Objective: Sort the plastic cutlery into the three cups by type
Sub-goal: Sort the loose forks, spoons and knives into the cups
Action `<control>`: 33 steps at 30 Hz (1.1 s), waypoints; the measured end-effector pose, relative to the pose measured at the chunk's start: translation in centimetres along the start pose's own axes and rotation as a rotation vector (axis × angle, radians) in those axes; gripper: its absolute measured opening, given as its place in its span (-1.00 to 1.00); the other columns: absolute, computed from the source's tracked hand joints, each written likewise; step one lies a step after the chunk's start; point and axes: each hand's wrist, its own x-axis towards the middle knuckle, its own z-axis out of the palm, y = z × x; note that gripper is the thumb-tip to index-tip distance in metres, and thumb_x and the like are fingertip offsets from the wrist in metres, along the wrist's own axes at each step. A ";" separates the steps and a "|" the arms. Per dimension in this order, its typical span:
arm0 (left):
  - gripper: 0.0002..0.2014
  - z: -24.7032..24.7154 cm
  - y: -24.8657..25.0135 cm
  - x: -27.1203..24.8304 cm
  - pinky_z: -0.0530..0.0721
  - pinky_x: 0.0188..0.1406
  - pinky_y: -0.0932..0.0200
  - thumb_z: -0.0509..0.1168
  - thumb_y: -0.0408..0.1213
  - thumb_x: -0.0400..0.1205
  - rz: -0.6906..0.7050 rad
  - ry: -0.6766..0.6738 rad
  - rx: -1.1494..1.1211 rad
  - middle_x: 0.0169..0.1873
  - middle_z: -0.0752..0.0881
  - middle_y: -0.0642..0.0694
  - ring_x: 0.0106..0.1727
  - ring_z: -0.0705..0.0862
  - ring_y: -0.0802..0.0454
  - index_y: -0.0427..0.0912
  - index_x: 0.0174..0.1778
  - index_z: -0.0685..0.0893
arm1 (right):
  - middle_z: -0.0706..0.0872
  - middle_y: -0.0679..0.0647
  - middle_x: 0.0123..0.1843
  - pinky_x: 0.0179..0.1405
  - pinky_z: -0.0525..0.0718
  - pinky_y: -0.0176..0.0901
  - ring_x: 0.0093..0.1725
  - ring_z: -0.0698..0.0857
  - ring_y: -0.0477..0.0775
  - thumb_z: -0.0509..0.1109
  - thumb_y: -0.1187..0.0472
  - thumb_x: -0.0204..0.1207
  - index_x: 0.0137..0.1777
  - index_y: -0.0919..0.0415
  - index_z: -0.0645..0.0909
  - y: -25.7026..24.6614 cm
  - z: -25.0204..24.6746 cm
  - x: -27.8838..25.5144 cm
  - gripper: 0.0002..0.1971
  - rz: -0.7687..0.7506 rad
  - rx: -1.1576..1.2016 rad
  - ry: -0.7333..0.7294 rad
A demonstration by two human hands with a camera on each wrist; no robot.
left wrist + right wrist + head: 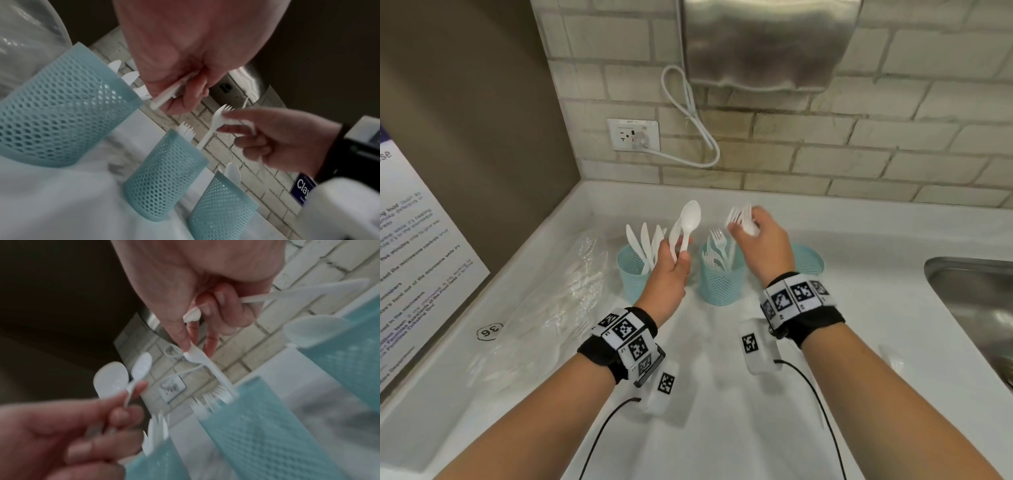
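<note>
Three pale blue mesh cups stand in a row on the white counter. The left cup (631,274) holds knives (643,243), the middle cup (722,284) holds forks (717,240), and the right cup (222,209) holds a spoon (232,170). My left hand (678,257) grips two white spoons (690,219) by their handles, bowls up, between the left and middle cups. My right hand (746,226) hovers above the middle cup. It pinches a fork (205,365) with its handle pointing down at that cup, and its curled fingers hold more white cutlery (308,292).
A crumpled clear plastic bag (558,284) lies left of the cups. A steel sink (979,301) is sunk into the counter at the right, with a small white piece (892,358) lying beside it. A tiled wall with an outlet (633,134) and a steel dispenser (767,44) stands behind.
</note>
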 end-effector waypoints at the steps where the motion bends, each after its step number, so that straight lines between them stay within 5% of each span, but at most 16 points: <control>1: -0.84 0.0 0.1 -0.2 0.50 0.14 -0.47 0.02 -0.21 0.77 0.003 -0.011 -0.018 0.05 0.52 -0.46 -0.01 0.40 -0.53 0.02 0.26 0.34 | 0.70 0.06 0.13 0.10 0.62 -0.03 0.10 0.67 0.13 0.41 -0.07 0.48 0.19 0.06 0.57 0.7 0.5 -0.2 -0.66 0.025 -0.005 -0.046; 3: -0.89 0.1 0.3 -0.5 0.56 -0.03 -0.32 0.03 -0.19 0.77 0.042 -0.020 -0.033 -0.15 0.51 -0.21 -0.14 0.39 -0.27 0.03 0.19 0.35 | 0.53 0.03 0.22 0.18 0.51 -0.13 0.09 0.56 0.01 0.43 -0.14 0.46 0.31 0.07 0.52 0.8 0.8 -0.2 -0.51 0.055 0.041 -0.085; 4: -0.92 0.1 0.2 -0.4 0.55 -0.22 -0.07 0.04 -0.17 0.77 0.048 -0.024 -0.038 -0.23 0.46 0.01 -0.19 0.39 -0.08 0.07 0.14 0.38 | 0.47 0.06 0.23 0.18 0.44 -0.17 0.08 0.50 -0.02 0.36 -0.13 0.52 0.34 0.12 0.49 0.4 0.6 0.0 -0.52 0.058 0.096 -0.071; 5: -0.93 0.1 0.1 -0.3 0.45 -0.31 0.14 0.04 -0.16 0.77 0.031 -0.029 -0.046 -0.27 0.41 0.09 -0.25 0.39 0.07 0.11 0.09 0.40 | 0.47 0.11 0.22 0.16 0.41 -0.20 0.06 0.47 -0.02 0.26 -0.08 0.60 0.30 0.16 0.50 0.0 0.3 0.5 -0.60 0.044 0.180 -0.036; 7: -0.86 0.1 -0.2 0.0 0.33 -0.31 0.18 0.04 -0.21 0.73 -0.035 -0.028 -0.070 -0.33 0.39 0.11 -0.33 0.37 0.16 0.11 0.07 0.46 | 0.55 0.12 0.07 0.00 0.50 -0.29 -0.07 0.50 0.02 0.14 0.08 0.66 0.13 0.15 0.51 -0.9 -0.4 1.4 -0.80 0.008 0.390 0.049; 10: -0.74 0.3 -0.6 0.1 0.34 -0.30 0.24 0.01 -0.32 0.63 -0.041 -0.014 -0.057 -0.31 0.43 0.11 -0.33 0.37 0.18 -0.03 0.12 0.54 | 0.54 -0.05 -0.19 -0.19 0.52 -0.51 -0.20 0.53 -0.08 0.21 0.25 0.65 0.06 0.11 0.49 -1.7 -0.9 2.0 -0.93 -0.038 0.491 0.141; 16: -0.73 1.0 -0.7 0.1 0.40 -0.20 0.29 -0.01 -0.35 0.77 0.048 -0.035 0.006 -0.20 0.51 0.09 -0.22 0.47 0.25 -0.01 0.27 0.49 | 0.62 -0.07 -0.24 0.02 0.70 0.08 -0.19 0.66 0.07 0.30 0.24 0.61 0.00 0.05 0.59 0.9 0.9 1.1 -0.92 0.073 0.418 0.128; 18: -0.75 1.2 -0.8 0.1 0.41 -0.18 0.28 0.00 -0.32 0.78 0.097 -0.047 0.033 -0.24 0.50 0.07 -0.22 0.47 0.23 0.06 0.19 0.53 | 0.69 -0.01 -0.14 0.08 0.72 0.06 -0.16 0.68 0.05 0.30 0.23 0.61 0.09 0.04 0.66 1.9 1.2 0.6 -0.85 0.102 0.367 0.070; 22: -0.76 1.9 -0.3 0.0 0.48 -0.36 0.40 0.02 -0.29 0.78 0.122 -0.081 0.001 -0.33 0.53 0.02 -0.36 0.49 0.27 0.06 0.03 0.58 | 0.64 0.05 0.29 0.35 0.52 -0.12 0.23 0.60 -0.03 0.31 -0.07 0.57 0.27 -0.02 0.65 2.0 0.8 -0.8 -0.67 0.101 0.374 -0.003; 25: -0.79 3.0 0.2 0.0 0.59 -0.43 0.33 0.09 -0.32 0.76 0.117 -0.113 0.017 -0.44 0.64 0.01 -0.49 0.56 0.21 -0.07 -0.05 0.62 | 0.60 0.02 0.17 0.14 0.56 -0.20 0.07 0.61 -0.03 0.41 -0.25 0.39 0.07 0.00 0.70 0.9 0.3 -2.3 -0.59 0.026 0.369 -0.157; 28: -0.76 4.4 0.9 -0.1 0.68 -0.39 0.27 0.13 -0.36 0.73 0.102 -0.125 0.025 -0.54 0.71 0.08 -0.50 0.64 0.17 -0.10 -0.17 0.66 | 0.60 0.09 -0.07 -0.26 0.53 -0.42 -0.28 0.54 -0.07 0.44 0.06 0.51 0.11 0.24 0.59 0.5 -0.7 -2.6 -0.71 0.028 0.351 -0.176; 29: -0.73 5.0 1.3 -0.1 0.69 -0.35 0.27 0.15 -0.32 0.73 0.110 -0.127 0.028 -0.55 0.73 0.11 -0.47 0.67 0.17 -0.05 -0.23 0.66 | 0.61 0.11 -0.12 -0.34 0.55 -0.35 -0.33 0.54 -0.05 0.40 0.12 0.55 0.12 0.26 0.55 0.6 -1.2 -2.4 -0.74 0.052 0.391 -0.182; 31: -0.72 6.1 2.1 0.1 0.72 -0.28 0.28 0.19 -0.18 0.72 0.139 -0.141 0.062 -0.51 0.76 0.12 -0.40 0.73 0.15 0.04 -0.30 0.67 | 0.60 0.16 -0.16 -0.35 0.55 -0.17 -0.31 0.56 0.04 0.36 0.13 0.57 0.11 0.26 0.49 0.6 -2.6 -2.0 -0.76 0.052 0.389 -0.180; 33: -0.76 7.2 2.6 0.6 0.73 -0.18 0.24 0.23 -0.03 0.68 0.150 -0.181 0.133 -0.39 0.81 0.07 -0.30 0.78 0.09 0.07 -0.26 0.71 | 0.57 0.13 -0.15 -0.29 0.53 -0.20 -0.26 0.55 0.02 0.32 0.16 0.61 0.12 0.26 0.45 0.8 -4.6 -1.4 -0.79 0.023 0.327 -0.122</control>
